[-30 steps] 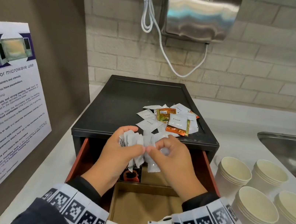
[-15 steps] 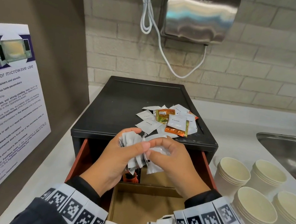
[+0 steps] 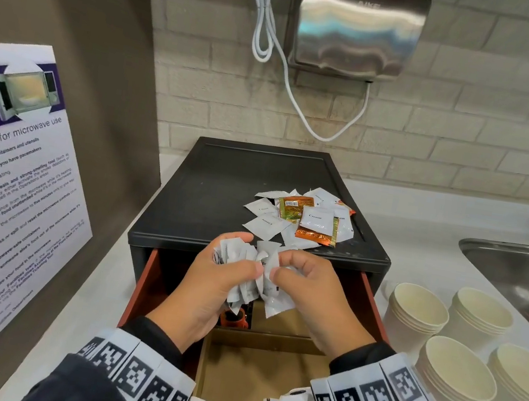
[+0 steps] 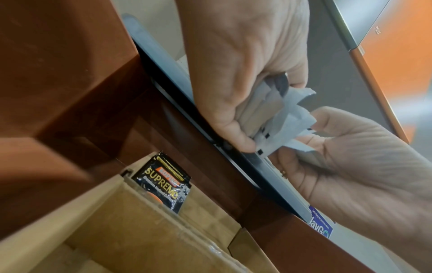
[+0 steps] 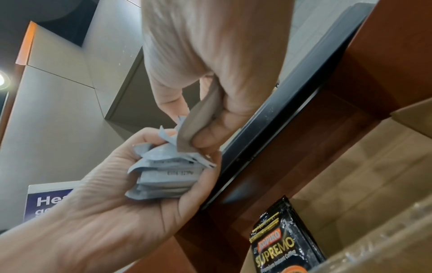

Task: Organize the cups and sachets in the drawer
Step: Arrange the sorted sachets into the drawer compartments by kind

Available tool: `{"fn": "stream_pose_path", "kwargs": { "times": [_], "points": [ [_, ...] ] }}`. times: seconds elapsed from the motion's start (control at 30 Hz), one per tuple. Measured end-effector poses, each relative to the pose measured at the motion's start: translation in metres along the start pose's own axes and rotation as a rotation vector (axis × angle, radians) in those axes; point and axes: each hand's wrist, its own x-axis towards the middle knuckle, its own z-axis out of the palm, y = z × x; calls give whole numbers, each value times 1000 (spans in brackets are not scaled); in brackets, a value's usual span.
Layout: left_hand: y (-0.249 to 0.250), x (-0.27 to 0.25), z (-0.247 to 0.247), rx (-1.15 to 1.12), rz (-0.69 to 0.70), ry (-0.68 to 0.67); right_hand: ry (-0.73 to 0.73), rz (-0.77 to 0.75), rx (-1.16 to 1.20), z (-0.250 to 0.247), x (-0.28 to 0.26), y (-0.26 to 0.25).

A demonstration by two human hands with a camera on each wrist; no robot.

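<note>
My left hand [image 3: 238,267] grips a bundle of several white sachets [image 3: 252,281] above the open drawer [image 3: 143,285]. My right hand [image 3: 279,273] meets it from the right and pinches one white sachet [image 5: 201,127] at the edge of the bundle [image 5: 163,175]. More white and orange sachets [image 3: 302,218] lie in a loose pile on top of the black drawer unit [image 3: 222,193]. A black coffee sachet [image 4: 163,182] stands in a back compartment of the drawer, behind a cardboard divider [image 4: 131,221]. Stacks of paper cups [image 3: 418,315] stand on the counter to the right.
A steel sink [image 3: 522,272] lies at the far right behind the cups. A grey panel with a microwave notice [image 3: 4,193] walls off the left side. On the brick wall above hangs a hand dryer [image 3: 356,24] with a white cable.
Both hands stay over the drawer with the bundle. The right hand's fingers have shifted slightly along the sachets toward the left hand.
</note>
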Motion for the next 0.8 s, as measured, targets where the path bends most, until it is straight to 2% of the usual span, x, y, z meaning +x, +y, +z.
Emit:
{"fn": "stream_pose_path", "kwargs": {
  "times": [0.23, 0.37, 0.5, 0.7, 0.8],
  "points": [
    [3, -2, 0, 8, -77, -97, 11, -10, -176, 0, -1, -3],
    [3, -4, 1, 60, -104, -120, 33, 30, -171, 0, 0, -2],
    [1, -1, -2, 33, -121, -123, 12, 55, 44, 0, -1, -1],
    [6, 1, -6, -113, -114, -109, 59, 69, 162, -8, 3, 2],
    [9, 2, -8, -176, -95, -70, 34, 92, 309, -15, 2, 0]
  ]
}}
